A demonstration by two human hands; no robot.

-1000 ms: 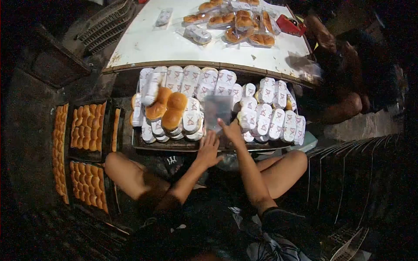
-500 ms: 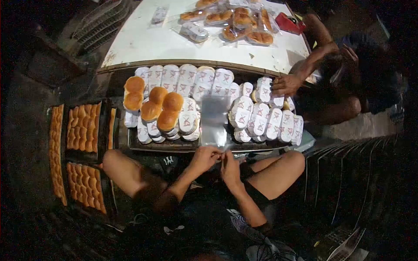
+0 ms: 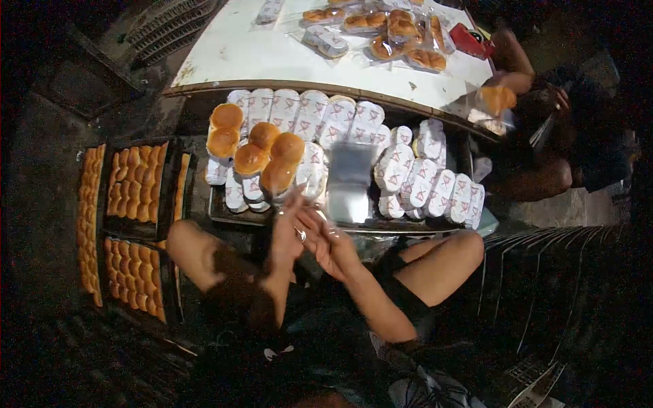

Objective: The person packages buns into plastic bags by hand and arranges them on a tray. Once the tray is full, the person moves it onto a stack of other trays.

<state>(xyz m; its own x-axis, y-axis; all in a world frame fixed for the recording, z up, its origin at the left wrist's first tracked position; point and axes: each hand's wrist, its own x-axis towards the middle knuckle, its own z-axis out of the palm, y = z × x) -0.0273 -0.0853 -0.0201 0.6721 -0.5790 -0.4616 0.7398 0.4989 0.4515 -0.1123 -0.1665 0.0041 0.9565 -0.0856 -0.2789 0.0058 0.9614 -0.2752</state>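
My left hand (image 3: 287,221) is blurred by motion, its fingers pointing up just below a pair of joined brown buns (image 3: 284,163). Beside it, my right hand (image 3: 325,246) has what looks like a clear plastic bag (image 3: 301,235), seen mostly as glints around the fingers. A flat stack of clear bags (image 3: 349,180) lies ahead of my hands, on the tray (image 3: 286,226). To its left, more joined buns (image 3: 225,129) sit on top of paper-wrapped ones. On its right are several buns in white printed paper (image 3: 394,166).
Bagged buns (image 3: 401,34) lie on the white table (image 3: 252,58) beyond the tray, near a red item (image 3: 471,42). At the right, a co-worker's arm (image 3: 513,64) is near a bagged bun (image 3: 496,102). Trays of buns (image 3: 132,272) stand at the left.
My hands have moved from the stack's near edge slightly left, and the left fingers now reach up toward the buns. The co-worker's hand has left the wrapped buns. The view has shifted slightly.
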